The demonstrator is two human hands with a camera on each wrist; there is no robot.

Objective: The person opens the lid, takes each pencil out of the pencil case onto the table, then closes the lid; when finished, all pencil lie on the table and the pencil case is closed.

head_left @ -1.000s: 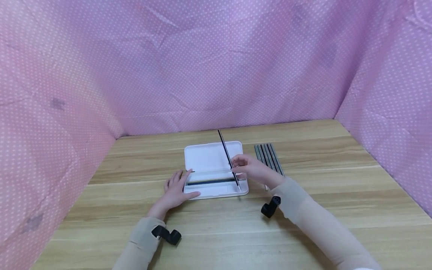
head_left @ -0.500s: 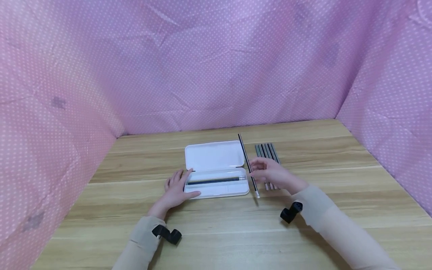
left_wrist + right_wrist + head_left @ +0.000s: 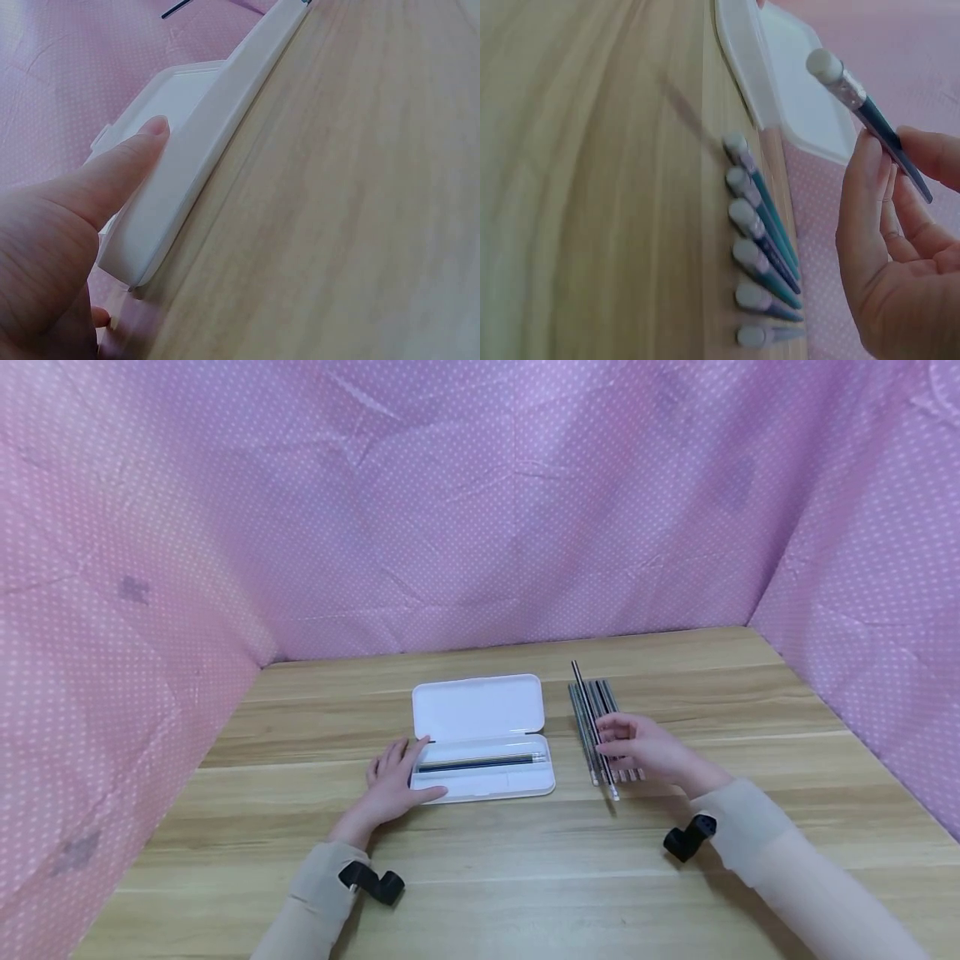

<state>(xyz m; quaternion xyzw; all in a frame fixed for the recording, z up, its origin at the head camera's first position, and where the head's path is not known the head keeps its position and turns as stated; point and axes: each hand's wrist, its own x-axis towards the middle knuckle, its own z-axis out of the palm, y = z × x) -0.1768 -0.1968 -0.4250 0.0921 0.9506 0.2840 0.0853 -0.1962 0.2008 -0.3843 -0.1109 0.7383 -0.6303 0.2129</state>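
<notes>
A white pencil case (image 3: 477, 703) lies with its lid opened back, and a few dark pencils (image 3: 480, 763) rest in its tray. Around the left end of the case my left hand (image 3: 392, 787) is spread. Its thumb (image 3: 131, 165) lies straight against the front wall in the left wrist view. My right hand (image 3: 647, 752) pinches a dark striped pencil (image 3: 881, 127) between thumb and fingers. Raised over the table, the pencil has its white eraser end toward the near side. Below it several pencils (image 3: 581, 727) lie side by side, erasers facing me.
The wooden table (image 3: 480, 877) extends in front of the case and to both sides. Pink dotted cloth (image 3: 480, 510) hangs behind it and at both sides. Each wrist carries a small black camera, one on the right sleeve (image 3: 690, 837).
My right hand has carried the pencil rightward from over the case to above the row of pencils. My left hand and the case have stayed in place.
</notes>
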